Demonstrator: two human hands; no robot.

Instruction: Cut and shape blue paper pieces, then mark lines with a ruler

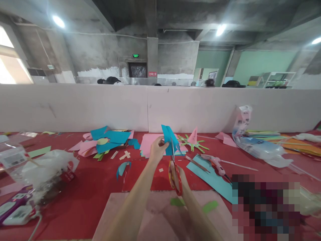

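Note:
My left hand (158, 149) pinches a folded piece of blue paper (168, 136) by its left edge, holding it up above the table. In my right hand (177, 175) is a pair of scissors (179, 187) with red handles, the fingers wrapped round them. The scissor blades point up and lie against the blue paper, near its right part, where a strip hangs off to the right. Whether the blades are apart cannot be made out. Behind the hands lies a stack of pink paper sheets (147, 144).
Blue and pink paper scraps (112, 139) lie at left. To the right are a pink glue gun (218, 165), a light blue sheet (208, 177), a pink cone (194, 136) among green strips, and a plastic bag (263, 152). A white partition (112, 107) closes the table's back.

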